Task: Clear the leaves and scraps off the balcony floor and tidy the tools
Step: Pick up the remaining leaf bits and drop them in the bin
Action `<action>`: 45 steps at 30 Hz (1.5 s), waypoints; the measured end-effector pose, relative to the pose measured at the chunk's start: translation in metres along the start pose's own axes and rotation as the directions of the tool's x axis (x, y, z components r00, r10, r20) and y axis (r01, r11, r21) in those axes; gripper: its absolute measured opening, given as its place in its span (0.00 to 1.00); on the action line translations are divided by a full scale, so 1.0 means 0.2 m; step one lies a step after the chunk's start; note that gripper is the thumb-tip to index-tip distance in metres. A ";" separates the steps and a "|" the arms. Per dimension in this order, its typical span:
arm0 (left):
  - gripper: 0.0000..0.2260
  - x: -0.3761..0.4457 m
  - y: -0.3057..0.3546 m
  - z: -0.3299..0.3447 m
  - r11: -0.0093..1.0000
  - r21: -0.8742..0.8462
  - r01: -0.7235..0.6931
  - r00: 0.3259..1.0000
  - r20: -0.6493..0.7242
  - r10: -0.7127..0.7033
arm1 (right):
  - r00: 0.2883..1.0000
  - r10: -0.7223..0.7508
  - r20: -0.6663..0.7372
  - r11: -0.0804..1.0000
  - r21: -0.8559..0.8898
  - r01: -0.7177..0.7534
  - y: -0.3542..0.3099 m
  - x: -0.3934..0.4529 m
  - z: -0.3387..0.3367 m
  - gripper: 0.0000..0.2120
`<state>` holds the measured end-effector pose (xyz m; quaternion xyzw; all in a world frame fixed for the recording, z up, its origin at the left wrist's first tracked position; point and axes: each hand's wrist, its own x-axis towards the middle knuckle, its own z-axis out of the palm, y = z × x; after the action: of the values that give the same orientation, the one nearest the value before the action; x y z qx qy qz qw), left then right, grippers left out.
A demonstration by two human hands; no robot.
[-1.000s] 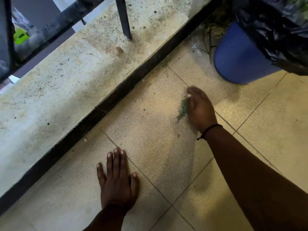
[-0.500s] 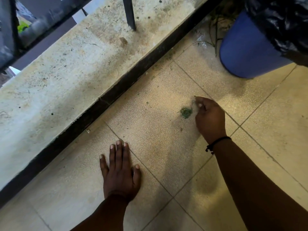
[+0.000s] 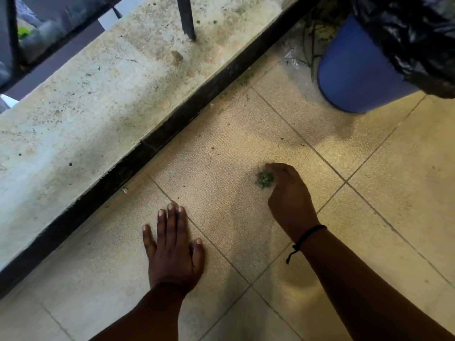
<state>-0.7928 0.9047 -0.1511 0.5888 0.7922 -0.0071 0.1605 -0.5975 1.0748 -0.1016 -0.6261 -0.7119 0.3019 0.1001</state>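
Observation:
A small clump of green leaf scraps (image 3: 265, 179) lies on the beige floor tile (image 3: 221, 168). My right hand (image 3: 288, 195) is on the floor beside it, fingers curled around the clump's right side and touching it. My left hand (image 3: 173, 247) lies flat on the tiles nearer to me, fingers straight and spread, holding nothing. A few tiny specks of debris (image 3: 212, 148) dot the tile near the dark kerb.
A blue bin (image 3: 354, 77) lined with a black bag (image 3: 413, 38) stands at the upper right, with thin plant stems (image 3: 312, 52) and a scrap behind it. A stained concrete ledge (image 3: 98, 99) with a dark kerb (image 3: 172, 124) and railing post (image 3: 187, 18) runs along the left.
My right hand has swept the green scraps toward me into a tight clump, and its fingers have curled around it. My left hand has stayed flat on the tile.

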 end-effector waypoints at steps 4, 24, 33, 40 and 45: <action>0.33 0.00 0.00 0.00 1.000 0.002 0.002 1.000 0.000 -0.002 | 0.990 0.007 0.143 0.999 -0.043 -0.001 0.01 -0.03 0.03 0.33; 0.33 0.00 0.01 -0.01 1.000 -0.001 0.005 1.000 -0.006 -0.005 | 0.982 -0.154 0.107 0.895 -0.406 0.185 -0.05 -0.03 0.12 0.10; 0.33 0.00 0.00 0.00 1.000 -0.013 0.008 1.000 -0.018 -0.008 | 0.974 0.208 0.087 0.977 0.021 -0.210 -0.13 0.02 0.05 0.11; 0.33 0.00 0.01 0.00 1.000 -0.017 0.004 1.000 -0.026 -0.005 | 0.678 0.278 0.680 -0.302 0.732 -0.610 -0.07 0.04 -0.34 0.23; 0.33 -0.01 -0.01 0.00 1.000 -0.011 0.014 0.999 -0.032 -0.014 | 0.781 -0.017 0.625 -0.311 0.739 -0.598 -0.09 0.12 -0.76 0.09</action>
<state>-0.7941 0.9023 -0.1510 0.5824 0.7987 0.0053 0.1508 -0.5380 1.1438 0.0242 -0.3958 -0.0168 0.8635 0.3121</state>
